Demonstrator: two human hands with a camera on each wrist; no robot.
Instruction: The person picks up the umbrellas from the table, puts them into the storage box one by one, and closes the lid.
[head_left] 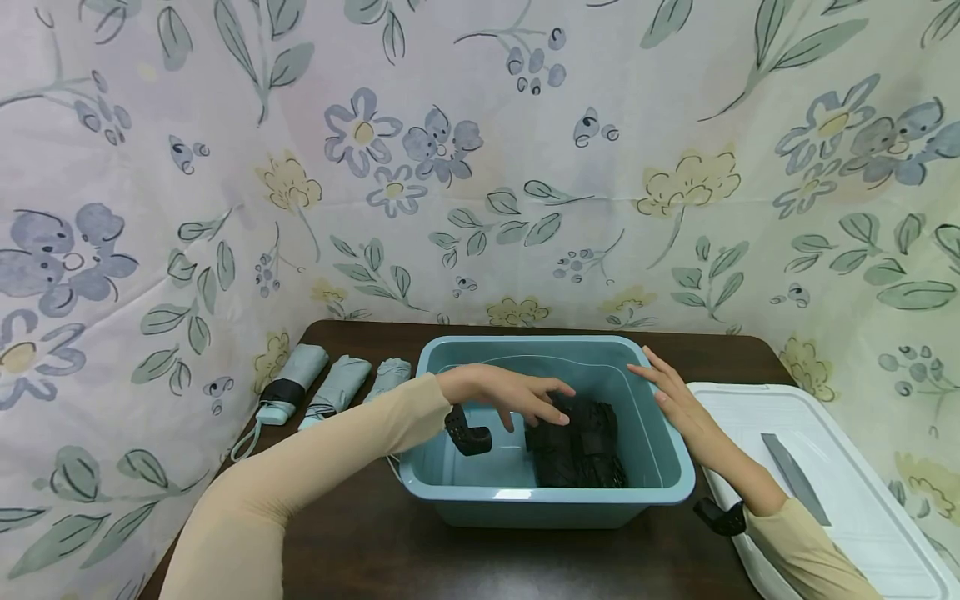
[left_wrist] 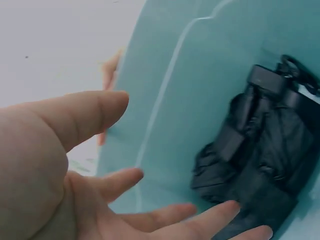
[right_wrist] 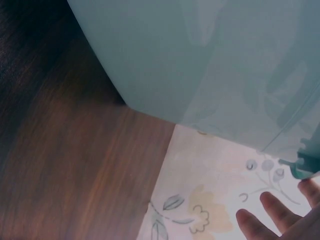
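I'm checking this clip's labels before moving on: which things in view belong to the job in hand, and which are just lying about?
Seemingly part of the job:
bin, right grip at its rim
black bundles inside, left grip over them

Lying about, untouched:
blue bundles, role unclear
white lid

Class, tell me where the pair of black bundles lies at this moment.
In the head view, the black bundles lie inside the blue bin, slightly right of its middle, near the fingertips of the left hand.
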